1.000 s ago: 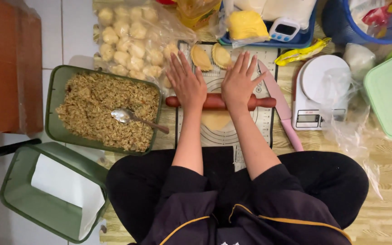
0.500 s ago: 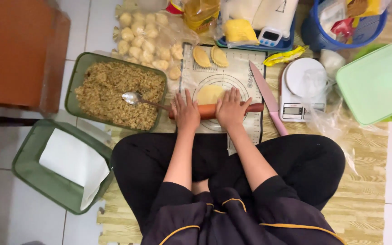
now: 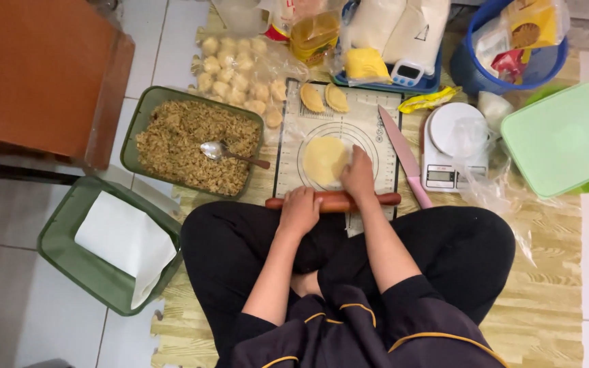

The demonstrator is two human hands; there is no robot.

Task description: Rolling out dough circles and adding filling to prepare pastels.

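Tiled floor, woven mat, pastry mat [image 3: 369, 119] on top. Left hand [image 3: 299, 211] curled over wooden rolling pin [image 3: 335, 202] at near edge. Right hand [image 3: 358, 175] flat on rolled dough disc [image 3: 322, 160] mid-mat, nothing gripped. Likely soft, thin, tearable; best lifted by edge.

The person wears a black top with short sleeves that end near the elbows, leaving both forearms bare. Thin yellow piping trims the top, curving across the fabric at about 6 o'clock and again toward 4 o'clock in the head view. Black trousers cover both legs. The left hand [image 3: 300, 210] and right hand [image 3: 358, 176] are bare, without gloves, rings or a watch.
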